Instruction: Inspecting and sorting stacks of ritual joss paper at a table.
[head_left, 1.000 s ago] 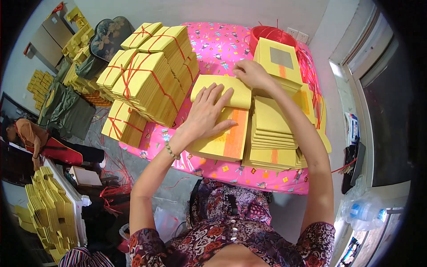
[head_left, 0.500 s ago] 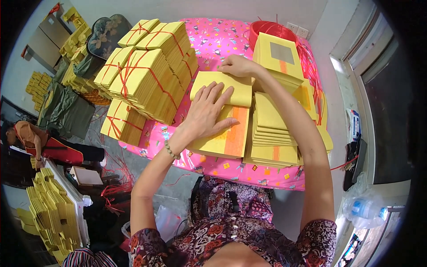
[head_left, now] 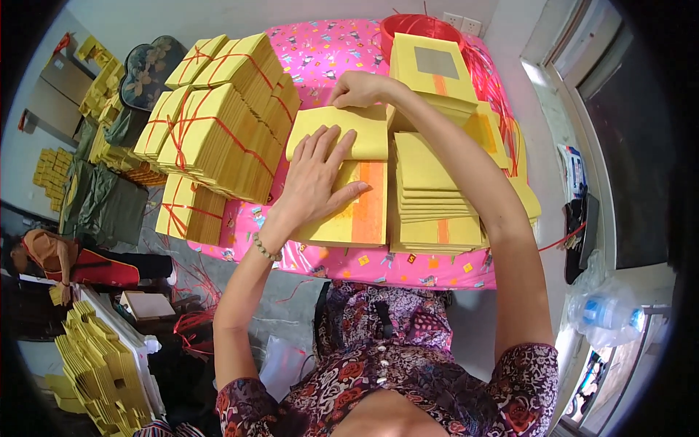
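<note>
A yellow paper sheet with a folded-over far part lies on top of a stack of yellow paper pieces bearing an orange strip. My left hand rests flat on it, its fingers spread over the fold and the thumb on the orange strip. At the sheet's far edge, my right hand is curled into a fist, touching the paper with its knuckles or fingertips. Whatever those fingers may hold is hidden. Right beside this stack, under my right forearm, stands a pile of folded yellow pieces.
Bundles of yellow paper tied with red string stand at left on the pink patterned tablecloth. A taller yellow stack and a red basin are at far right. Another person bends over at left, near more yellow stacks.
The whole view has shifted slightly, so the table sits a little higher and further left. My right hand's fingers look more curled. My left hand stays flat on the folded sheet.
</note>
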The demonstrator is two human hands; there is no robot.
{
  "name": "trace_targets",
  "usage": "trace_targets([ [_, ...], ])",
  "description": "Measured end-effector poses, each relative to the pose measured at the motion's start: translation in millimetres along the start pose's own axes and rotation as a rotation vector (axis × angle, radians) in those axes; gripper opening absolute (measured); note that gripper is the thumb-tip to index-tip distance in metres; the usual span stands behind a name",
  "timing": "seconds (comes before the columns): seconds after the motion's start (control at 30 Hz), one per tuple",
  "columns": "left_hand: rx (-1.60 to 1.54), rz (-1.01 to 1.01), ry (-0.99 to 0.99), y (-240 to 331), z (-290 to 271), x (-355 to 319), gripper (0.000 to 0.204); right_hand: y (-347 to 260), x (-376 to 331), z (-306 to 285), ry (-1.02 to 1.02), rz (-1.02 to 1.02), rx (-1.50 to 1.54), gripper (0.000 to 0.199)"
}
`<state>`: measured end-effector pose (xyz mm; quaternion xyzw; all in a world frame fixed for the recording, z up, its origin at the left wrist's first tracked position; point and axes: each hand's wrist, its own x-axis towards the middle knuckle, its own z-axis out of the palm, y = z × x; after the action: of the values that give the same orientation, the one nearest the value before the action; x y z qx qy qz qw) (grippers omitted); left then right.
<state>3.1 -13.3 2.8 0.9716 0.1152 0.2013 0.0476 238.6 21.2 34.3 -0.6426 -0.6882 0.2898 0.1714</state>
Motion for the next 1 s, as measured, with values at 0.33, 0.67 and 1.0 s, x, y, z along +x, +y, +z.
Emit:
trace_targets([
  [0.33,0.029,-0.012,-0.013,2,-1,2,0.080,-4,1,0,-0.050,0.049,0.015,0.029],
  [0.67,0.006,-0.019,-0.022,2,1,1,0.080,2,2,1,0.001,0.035,0.022,0.029],
  [1.0,0.008,-0.028,-0.022,3,0,0,0.075,2,1,1,0.003,-0.017,0.043,0.027],
])
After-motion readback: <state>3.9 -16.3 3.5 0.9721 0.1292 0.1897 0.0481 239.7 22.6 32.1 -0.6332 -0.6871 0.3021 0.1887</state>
